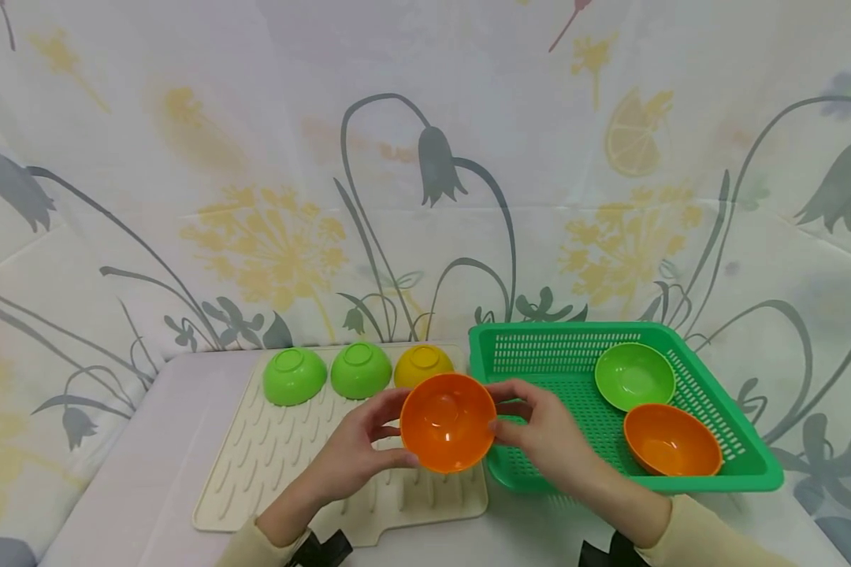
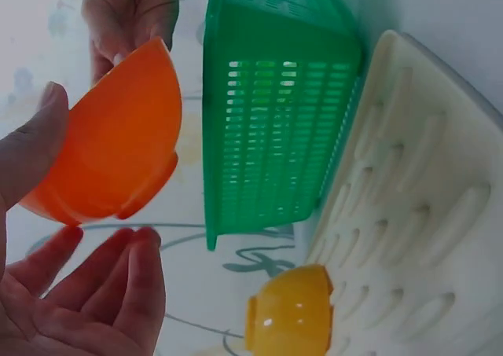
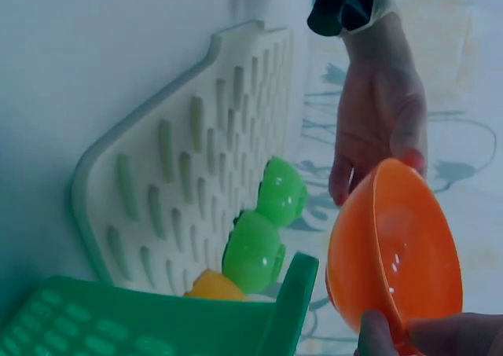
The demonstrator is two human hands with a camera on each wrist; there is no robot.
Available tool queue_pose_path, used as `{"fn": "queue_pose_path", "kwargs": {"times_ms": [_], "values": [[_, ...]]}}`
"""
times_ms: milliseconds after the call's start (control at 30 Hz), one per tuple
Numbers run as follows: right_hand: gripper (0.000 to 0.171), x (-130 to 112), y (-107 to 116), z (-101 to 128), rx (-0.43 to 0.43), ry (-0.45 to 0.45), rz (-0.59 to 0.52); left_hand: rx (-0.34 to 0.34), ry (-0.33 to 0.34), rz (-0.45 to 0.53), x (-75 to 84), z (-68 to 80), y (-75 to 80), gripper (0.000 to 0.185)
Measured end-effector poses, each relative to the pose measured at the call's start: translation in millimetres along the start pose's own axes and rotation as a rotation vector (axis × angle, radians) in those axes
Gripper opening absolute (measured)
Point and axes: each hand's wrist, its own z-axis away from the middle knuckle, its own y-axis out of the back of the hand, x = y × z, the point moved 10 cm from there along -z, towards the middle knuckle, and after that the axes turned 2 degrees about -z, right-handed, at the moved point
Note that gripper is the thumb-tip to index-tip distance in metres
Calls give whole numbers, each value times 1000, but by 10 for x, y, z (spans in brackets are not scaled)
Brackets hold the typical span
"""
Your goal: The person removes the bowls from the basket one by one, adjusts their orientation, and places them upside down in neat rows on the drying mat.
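Note:
Between both hands an orange bowl (image 1: 448, 423) is held up in front of the draining board, its inside facing the head camera. My left hand (image 1: 354, 453) holds its left side; in the left wrist view the thumb lies along the rim and a fingertip meets the underside of the bowl (image 2: 126, 144). My right hand (image 1: 546, 429) pinches the right edge, thumb and finger at the rim of the bowl (image 3: 424, 254) in the right wrist view. Behind it, a yellow bowl (image 1: 423, 365) and two green bowls, one at the left (image 1: 294, 376), stand upside down in a row.
The cream draining board (image 1: 255, 465) has raised ridges and lies on a white table (image 1: 142, 465). To its right stands a green slotted basket (image 1: 574, 329) holding a green bowl (image 1: 634, 378) and another orange bowl (image 1: 672, 441). A patterned cloth (image 1: 291, 94) hangs behind.

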Motion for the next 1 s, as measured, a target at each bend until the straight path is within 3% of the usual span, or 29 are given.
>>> {"fn": "queue_pose_path", "kwargs": {"times_ms": [200, 367, 767, 1000], "values": [[36, 23, -24, 43, 47, 9, -35, -48, 12, 156, -75, -26, 3, 70], [38, 68, -54, 64, 68, -5, -70, -65, 3, 187, -85, -18, 26, 70], [41, 98, -136, 51, -23, 37, -78, -46, -35, 57, -10, 4, 148, 69], [49, 169, -208, 46, -74, -8, -113, -30, -98, -77, 62, 32, 197, 65]]}}
